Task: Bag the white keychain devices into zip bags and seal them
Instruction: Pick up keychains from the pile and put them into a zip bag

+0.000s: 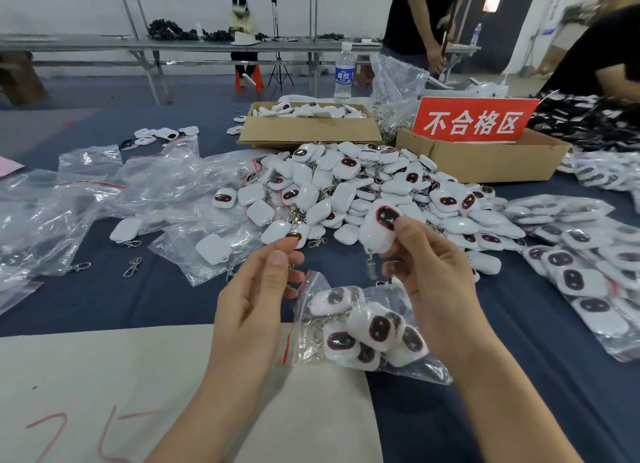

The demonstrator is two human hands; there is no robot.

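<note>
A red sign [474, 121] with white characters "不合格区" stands in the cardboard box [485, 163] at upper right. The water bottle [344, 71] at top centre bears a blue label, its print too small to read. Red handwritten strokes, partly cut off, mark the beige sheet [104, 369] at lower left.

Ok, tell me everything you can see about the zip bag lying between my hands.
The zip bag is clear plastic with a red strip along its mouth, which is open. It lies partly on the beige sheet, partly on the dark blue cloth. Several white keychain devices with dark oval faces fill it. The left hand pinches its raised mouth edge; the right hand holds another device above it.
</note>
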